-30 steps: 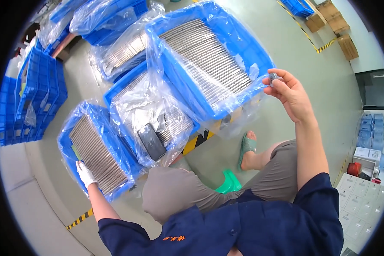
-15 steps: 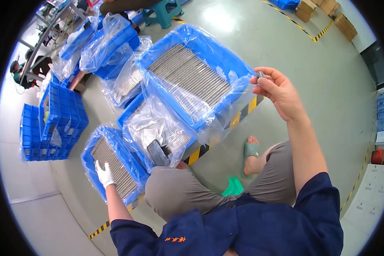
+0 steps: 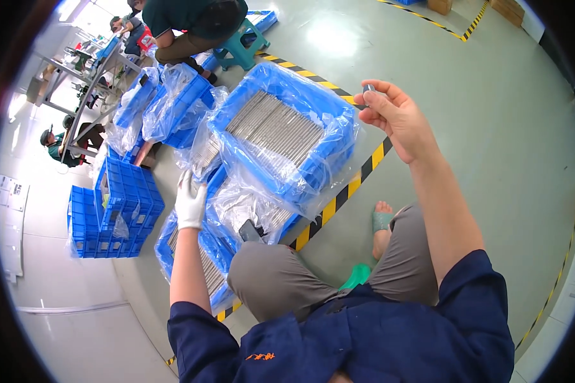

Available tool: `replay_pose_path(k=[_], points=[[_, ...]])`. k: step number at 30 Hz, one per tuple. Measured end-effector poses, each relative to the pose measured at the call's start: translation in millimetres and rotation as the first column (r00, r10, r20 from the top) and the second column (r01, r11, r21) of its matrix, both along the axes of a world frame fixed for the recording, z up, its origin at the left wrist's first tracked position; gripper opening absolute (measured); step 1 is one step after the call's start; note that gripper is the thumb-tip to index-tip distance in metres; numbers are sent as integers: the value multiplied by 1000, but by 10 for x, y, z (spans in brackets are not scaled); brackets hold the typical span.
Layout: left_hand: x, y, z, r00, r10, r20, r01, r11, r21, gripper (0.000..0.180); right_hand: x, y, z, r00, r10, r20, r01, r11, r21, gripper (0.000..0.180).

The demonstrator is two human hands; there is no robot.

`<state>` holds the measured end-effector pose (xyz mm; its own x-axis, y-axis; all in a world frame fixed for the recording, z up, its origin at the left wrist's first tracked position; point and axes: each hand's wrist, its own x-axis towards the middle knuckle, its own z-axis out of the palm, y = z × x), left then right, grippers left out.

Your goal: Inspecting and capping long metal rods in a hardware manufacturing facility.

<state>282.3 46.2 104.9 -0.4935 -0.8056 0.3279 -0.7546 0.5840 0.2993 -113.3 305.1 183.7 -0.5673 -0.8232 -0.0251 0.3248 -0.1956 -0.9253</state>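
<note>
My bare right hand [image 3: 399, 121] is raised at the right of the large blue crate [image 3: 255, 150]. Between its thumb and fingertips it pinches a small dark grey metal piece [image 3: 368, 88], too small to name exactly. Close rows of thin grey metal rods [image 3: 276, 127] fill the plastic-lined crate. My left hand [image 3: 190, 203], in a white glove, has its fingers stretched out and holds nothing that I can see. It hovers over the far edge of the lower left blue crate [image 3: 166, 255], which also holds rows of grey rods [image 3: 211, 271].
Clear plastic film [image 3: 239, 201] and a dark flat object [image 3: 250, 231] lie on a middle crate by my knee. Stacked blue crates [image 3: 124, 210] stand left. A person sits on a teal stool [image 3: 243, 51] ahead. Yellow-black tape [image 3: 338, 201] marks the floor.
My left hand has left the rods in the lower left crate and moved forward. The right hand still pinches the metal piece. The view has shifted, showing more of the people ahead.
</note>
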Motion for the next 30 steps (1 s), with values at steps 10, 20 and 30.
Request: replay_pose_path(k=[10, 20, 30], points=[[-840, 671, -46, 963, -268, -37, 270, 949, 161, 53, -87, -51, -65, 999, 19, 40, -16, 996, -82, 38], [-755, 1351, -155, 975, -220, -21, 208, 881, 425, 51, -284, 96, -213, 993, -86, 86, 90, 995, -41, 42], [-595, 1611, -174, 969, -178, -170, 244, 600, 762, 46, -538, 292, -451, 987, -139, 79, 138, 990, 18, 36]])
